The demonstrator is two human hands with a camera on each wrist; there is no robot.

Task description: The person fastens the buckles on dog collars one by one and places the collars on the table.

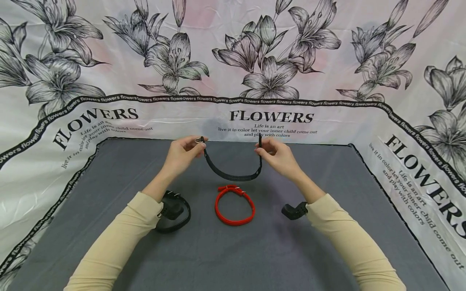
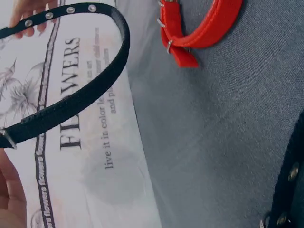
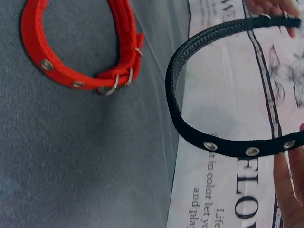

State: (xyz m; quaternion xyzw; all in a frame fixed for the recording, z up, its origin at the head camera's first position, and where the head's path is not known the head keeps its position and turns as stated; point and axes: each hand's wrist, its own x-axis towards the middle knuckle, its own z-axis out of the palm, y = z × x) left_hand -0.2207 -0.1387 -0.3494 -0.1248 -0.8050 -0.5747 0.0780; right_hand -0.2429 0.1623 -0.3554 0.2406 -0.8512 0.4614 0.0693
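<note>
Between my two hands a black collar [image 1: 233,177] hangs in a U above the cloth, unbuckled. My left hand [image 1: 184,152] pinches its buckle end, where a metal ring shows. With thumb and fingers, my right hand [image 1: 278,155] grips the other end, and the tip sticks up past the fingers. Metal eyelets line the strap [image 3: 251,151] near the right hand in the right wrist view. Below the hanging strap lies a red collar [image 1: 234,222], buckled into a loop. Another black collar [image 1: 187,214] rests on the cloth, partly hidden behind the left wrist.
A grey cloth [image 1: 233,258] covers the work surface. White fabric printed with flowers and lettering [image 1: 271,117] rises behind it and runs down both sides. Black wrist devices [image 1: 294,211] sit by both sleeve cuffs.
</note>
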